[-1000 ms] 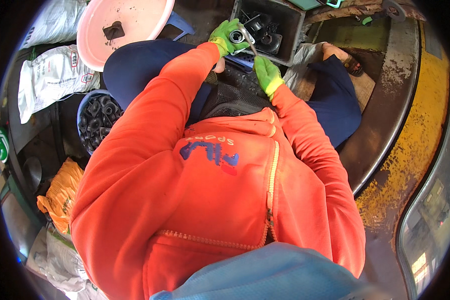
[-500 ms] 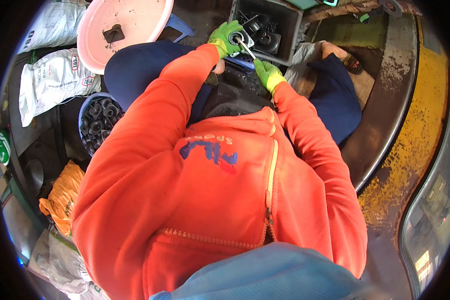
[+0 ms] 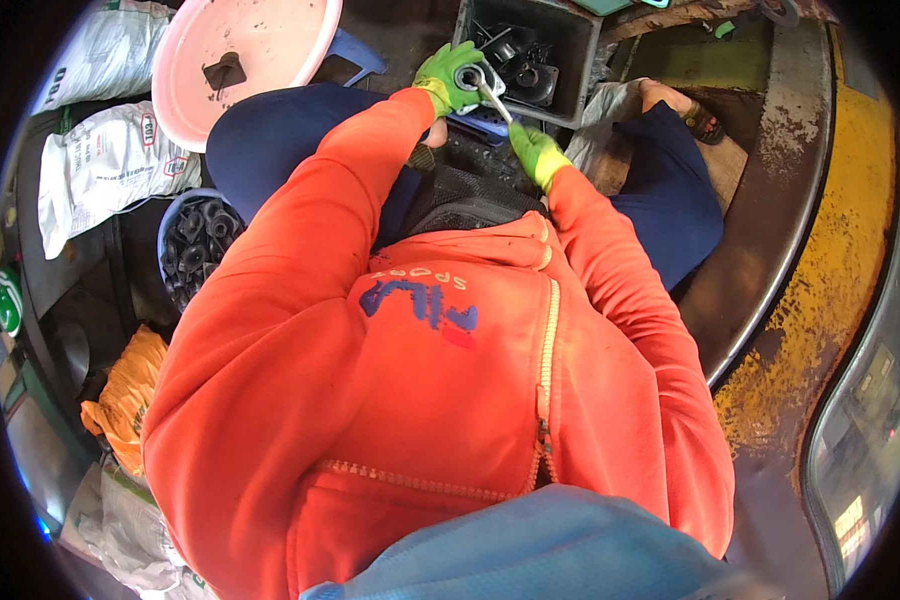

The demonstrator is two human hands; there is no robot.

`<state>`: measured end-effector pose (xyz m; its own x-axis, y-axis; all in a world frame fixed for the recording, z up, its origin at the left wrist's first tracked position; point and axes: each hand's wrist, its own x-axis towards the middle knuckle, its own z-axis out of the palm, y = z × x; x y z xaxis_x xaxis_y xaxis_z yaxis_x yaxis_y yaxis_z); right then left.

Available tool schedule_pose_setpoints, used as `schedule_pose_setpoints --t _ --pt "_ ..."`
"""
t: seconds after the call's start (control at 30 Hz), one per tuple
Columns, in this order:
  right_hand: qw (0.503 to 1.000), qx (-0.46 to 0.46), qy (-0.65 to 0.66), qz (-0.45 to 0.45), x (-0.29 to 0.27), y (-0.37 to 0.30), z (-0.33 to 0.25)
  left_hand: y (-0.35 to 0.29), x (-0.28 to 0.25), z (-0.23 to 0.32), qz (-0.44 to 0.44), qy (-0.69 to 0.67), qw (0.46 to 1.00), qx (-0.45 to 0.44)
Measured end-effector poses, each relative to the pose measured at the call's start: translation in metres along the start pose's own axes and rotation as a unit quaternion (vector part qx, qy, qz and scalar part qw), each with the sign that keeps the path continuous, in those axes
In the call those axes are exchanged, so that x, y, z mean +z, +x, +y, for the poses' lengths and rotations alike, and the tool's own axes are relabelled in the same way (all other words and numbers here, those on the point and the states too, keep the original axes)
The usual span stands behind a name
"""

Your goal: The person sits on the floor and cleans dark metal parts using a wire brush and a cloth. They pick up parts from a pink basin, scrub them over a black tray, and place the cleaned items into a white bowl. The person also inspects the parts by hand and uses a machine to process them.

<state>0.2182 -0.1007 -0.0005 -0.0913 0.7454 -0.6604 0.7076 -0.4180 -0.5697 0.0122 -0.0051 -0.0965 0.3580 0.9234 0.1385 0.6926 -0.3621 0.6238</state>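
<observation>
Flanged metallic ring part (image 3: 469,76) at the near-left corner of the grey crate (image 3: 583,65), grasped by the green-gloved left hand (image 3: 450,78), fingers curled round its left side. Green-gloved right hand (image 3: 536,155) closed on a slim pale rod (image 3: 495,103); rod tip at the ring's bore, inserted or merely touching: cannot tell.

Risks (judged): no rest beneath the ring part can be made out, so hard sideways force on the rod could twist it from the left glove. Tip could skid off the rim toward the left fingers if angled badly or if the surface is slick; slickness not visible. A dropped part might vanish among black moulded parts (image 3: 536,84) in the crate.

Surroundings: crate's left wall stands close beside the left hand, limiting room there; blue perforated piece (image 3: 487,126) lies just off its near edge. Pink basin (image 3: 270,35), one black square piece (image 3: 226,72) left of its middle. Blue bucket (image 3: 163,238) of black rubbery parts (image 3: 202,240) beyond the left thigh (image 3: 280,130), which blocks a straight reach.
</observation>
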Motion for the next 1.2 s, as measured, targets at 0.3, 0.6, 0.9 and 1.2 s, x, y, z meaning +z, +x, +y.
schedule_pose_setpoints --t 0.3,0.6,0.9,1.2 --pt "0.997 -0.034 0.068 0.015 0.017 0.008 0.011 -0.002 -0.004 0.003 -0.022 0.007 1.000 -0.012" --pt "1.000 -0.003 -0.007 0.015 0.010 0.012 0.007 0.000 0.000 -0.003 -0.028 -0.007 1.000 -0.009" --pt "0.997 -0.001 0.070 -0.009 0.011 0.013 0.003 -0.004 0.006 -0.006 0.044 -0.045 0.997 0.032" --pt "0.847 -0.064 0.514 0.118 -0.065 -0.091 -0.007 0.127 -0.062 -0.017 0.219 -0.332 0.898 -0.190"
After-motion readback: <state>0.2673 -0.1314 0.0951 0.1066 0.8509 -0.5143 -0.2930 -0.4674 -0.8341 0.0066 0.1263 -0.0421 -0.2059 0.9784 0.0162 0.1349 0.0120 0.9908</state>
